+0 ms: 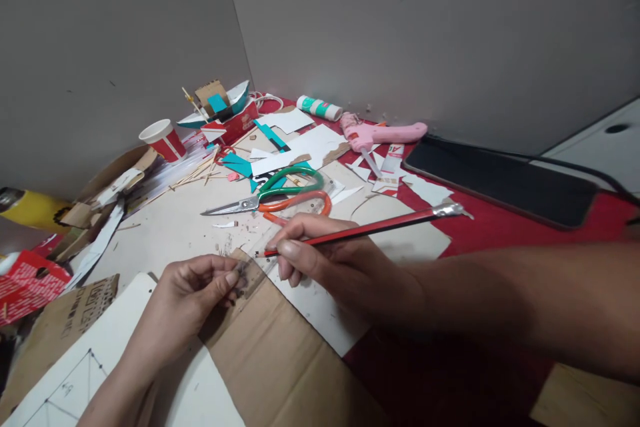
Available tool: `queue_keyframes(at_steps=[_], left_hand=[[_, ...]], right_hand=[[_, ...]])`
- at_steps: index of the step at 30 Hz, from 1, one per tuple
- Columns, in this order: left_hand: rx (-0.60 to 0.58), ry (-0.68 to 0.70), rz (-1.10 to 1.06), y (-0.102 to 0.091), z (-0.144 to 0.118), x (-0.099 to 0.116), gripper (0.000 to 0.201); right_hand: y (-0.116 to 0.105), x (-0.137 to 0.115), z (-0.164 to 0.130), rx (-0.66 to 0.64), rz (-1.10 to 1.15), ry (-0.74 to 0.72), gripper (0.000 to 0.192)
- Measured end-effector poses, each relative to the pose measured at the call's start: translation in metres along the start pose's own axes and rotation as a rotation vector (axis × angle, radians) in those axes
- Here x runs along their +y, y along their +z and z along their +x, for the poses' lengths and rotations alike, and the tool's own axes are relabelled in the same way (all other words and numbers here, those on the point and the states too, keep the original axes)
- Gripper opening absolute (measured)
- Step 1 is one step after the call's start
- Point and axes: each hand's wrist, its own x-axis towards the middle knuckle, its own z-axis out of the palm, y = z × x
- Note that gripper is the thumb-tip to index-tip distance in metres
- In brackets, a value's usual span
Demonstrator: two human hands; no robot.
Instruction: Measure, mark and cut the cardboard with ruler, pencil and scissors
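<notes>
- Right hand (327, 263) grips a pencil (370, 229).
- Left hand (193, 293) pinches a clear strip (253, 273) over cardboard (285, 347).
- Scissors (257, 201) lie just beyond the right hand.

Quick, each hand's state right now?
Left hand: closed, pinching a clear flat plastic strip.
Right hand: closed, holding a slim red-and-black pencil.
</notes>
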Motion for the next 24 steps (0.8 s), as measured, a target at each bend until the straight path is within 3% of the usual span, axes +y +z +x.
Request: queue_keyframes(at_steps=[24], left_hand=[[0.026,0.048,0.076,0.0028,0.0006,-0.0063,0.024]], right_hand=[[0.0046,0.0033,0.0039,0.026,0.073,0.085,0.021]])
